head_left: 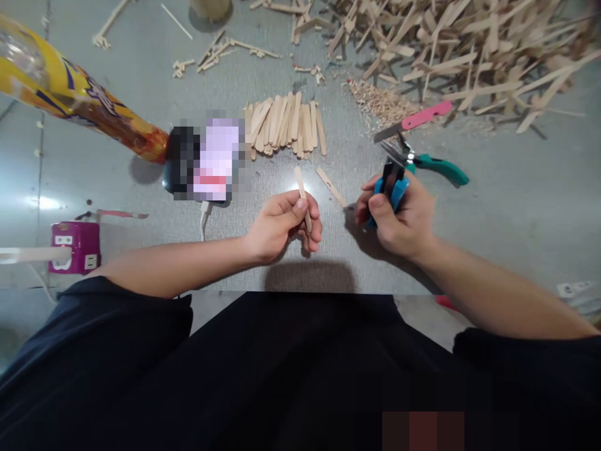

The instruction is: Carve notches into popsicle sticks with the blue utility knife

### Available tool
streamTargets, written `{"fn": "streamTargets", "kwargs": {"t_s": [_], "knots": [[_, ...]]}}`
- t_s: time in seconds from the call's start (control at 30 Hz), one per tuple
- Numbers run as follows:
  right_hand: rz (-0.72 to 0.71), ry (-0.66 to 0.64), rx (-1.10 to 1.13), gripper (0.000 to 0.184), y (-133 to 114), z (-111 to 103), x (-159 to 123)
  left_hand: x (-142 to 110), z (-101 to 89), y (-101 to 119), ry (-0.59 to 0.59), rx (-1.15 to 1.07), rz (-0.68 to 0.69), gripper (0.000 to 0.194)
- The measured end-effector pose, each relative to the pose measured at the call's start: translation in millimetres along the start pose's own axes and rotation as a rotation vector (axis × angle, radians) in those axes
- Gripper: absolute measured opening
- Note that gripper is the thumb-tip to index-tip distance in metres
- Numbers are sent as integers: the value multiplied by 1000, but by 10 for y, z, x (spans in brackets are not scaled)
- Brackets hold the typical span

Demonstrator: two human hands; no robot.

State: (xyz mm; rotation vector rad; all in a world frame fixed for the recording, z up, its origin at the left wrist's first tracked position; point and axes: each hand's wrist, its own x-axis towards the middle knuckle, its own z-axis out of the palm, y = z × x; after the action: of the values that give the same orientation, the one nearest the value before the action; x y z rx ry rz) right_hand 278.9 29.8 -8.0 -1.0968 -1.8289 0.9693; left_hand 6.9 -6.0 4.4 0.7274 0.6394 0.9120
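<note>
Between the thumb and fingers of my left hand [288,219] is a wooden craft stick [299,180], its upper end pointing away from me. My right hand [406,216] is closed around a blue-and-black hand tool [392,188] whose exact kind I cannot make out. On the table between the hands lies another craft stick [330,185] with a small slot or mark in it. Green-handled pliers [439,166] rest just beyond my right hand. A pink-handled blade [425,117] lies behind them. Farther out from my left hand is a row of craft sticks [282,125].
A big heap of loose sticks [451,50] fills the far right, with wood shavings [382,103] before it. At left, a phone [213,160] with a cable leans by a yellow bottle [94,94]. A purple power adapter [75,247] sits far left.
</note>
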Motion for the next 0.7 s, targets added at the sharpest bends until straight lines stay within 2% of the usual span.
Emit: {"fn": "streamTargets", "kwargs": {"t_s": [0.07,0.17,0.27,0.47,0.7], "knots": [[-62,-108,-99,43,-30,-67,-37,7,-10,15,-5,-16,-10,55],[-83,-180,-184,63,-126,-148,-34,18,-11,37,-9,-46,-59,54],[-124,-272,-296,71,-206,-159,-24,25,-16,54,-8,-49,-107,53],[-177,-345,-466,63,-264,-89,-84,17,-70,60,-96,-33,-121,46],[-207,-319,-499,52,-308,-68,-97,10,-123,71,-163,-41,-153,43]]}}
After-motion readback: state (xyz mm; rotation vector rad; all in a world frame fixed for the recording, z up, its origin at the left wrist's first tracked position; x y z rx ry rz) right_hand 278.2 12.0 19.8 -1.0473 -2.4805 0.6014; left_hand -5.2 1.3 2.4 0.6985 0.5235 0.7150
